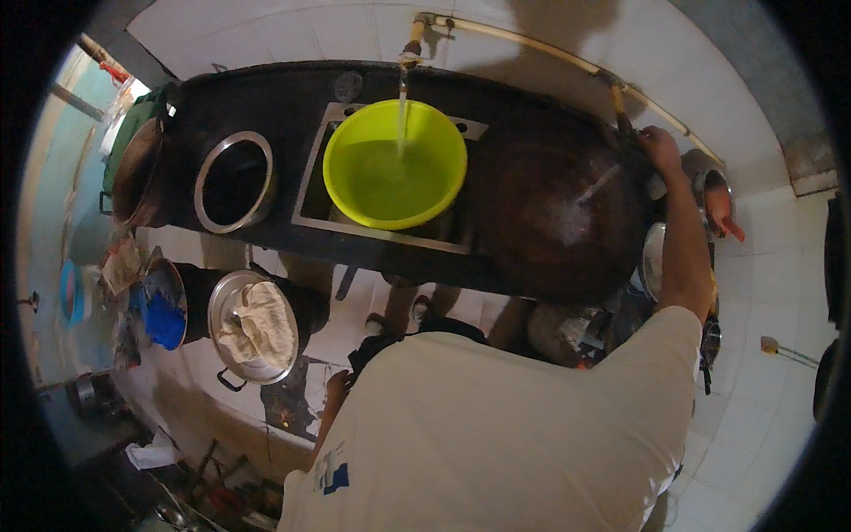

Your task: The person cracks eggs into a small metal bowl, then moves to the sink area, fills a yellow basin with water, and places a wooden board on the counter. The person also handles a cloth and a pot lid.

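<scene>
My right hand (660, 149), arm stretched out to the far right, is closed round the tap (623, 121) on the wall pipe. A thin stream of water falls from there into a wide dark wok (541, 208) set in the black counter. My left hand (338, 387) hangs low beside my body, fingers loosely apart, with nothing seen in it. Left of the wok, a yellow-green basin (335, 191) rests over the metal-rimmed sink (306, 199). Water from a second tap (404, 80) runs into this basin, which holds some water.
A metal ring-shaped pot (208, 213) stands on the counter's left part. Below it, a metal pan (223, 341) bears a cream cloth (266, 328). A blue bag (164, 315) lies in a container beside it. Metal pots (714, 186) crowd the right wall.
</scene>
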Demonstrator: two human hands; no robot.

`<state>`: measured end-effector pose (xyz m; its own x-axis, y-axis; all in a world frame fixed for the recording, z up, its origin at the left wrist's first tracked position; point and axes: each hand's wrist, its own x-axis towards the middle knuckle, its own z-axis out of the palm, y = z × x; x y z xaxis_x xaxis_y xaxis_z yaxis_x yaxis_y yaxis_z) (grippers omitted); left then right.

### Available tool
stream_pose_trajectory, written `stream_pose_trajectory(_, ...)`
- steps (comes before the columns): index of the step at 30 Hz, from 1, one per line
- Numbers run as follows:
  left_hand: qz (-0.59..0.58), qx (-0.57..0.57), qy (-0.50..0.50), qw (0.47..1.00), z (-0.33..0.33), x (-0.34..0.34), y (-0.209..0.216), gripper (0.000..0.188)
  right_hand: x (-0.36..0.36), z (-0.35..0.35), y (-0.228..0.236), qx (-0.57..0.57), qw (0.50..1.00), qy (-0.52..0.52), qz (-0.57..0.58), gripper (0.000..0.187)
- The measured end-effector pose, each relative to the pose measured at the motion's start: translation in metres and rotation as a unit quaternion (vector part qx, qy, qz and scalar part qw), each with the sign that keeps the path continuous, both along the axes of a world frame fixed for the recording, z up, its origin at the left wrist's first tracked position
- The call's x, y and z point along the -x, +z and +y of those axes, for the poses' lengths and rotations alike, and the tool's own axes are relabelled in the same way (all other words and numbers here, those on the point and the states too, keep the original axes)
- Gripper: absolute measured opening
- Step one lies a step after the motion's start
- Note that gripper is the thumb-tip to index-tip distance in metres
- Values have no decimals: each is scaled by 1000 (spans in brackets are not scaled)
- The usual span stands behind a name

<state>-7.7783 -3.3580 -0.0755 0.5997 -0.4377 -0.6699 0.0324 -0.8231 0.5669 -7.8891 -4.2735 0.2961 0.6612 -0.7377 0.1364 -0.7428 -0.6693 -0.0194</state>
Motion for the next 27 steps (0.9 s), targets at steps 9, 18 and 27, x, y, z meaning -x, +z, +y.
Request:
stream_pose_trajectory(9, -3, 49, 24, 999, -7, 1, 7, 29, 2, -2, 1, -23, 999, 3, -24, 30)
stream_pose_trajectory(18, -97, -102, -179, 974, -9, -4, 3, 30, 14, -14, -4, -27, 996, 73, -34, 31)
stream_pose_trajectory(27, -160, -23, -165, 973, 15, 2, -26, 39, 8, -1, 2, -28, 999, 28, -29, 30)
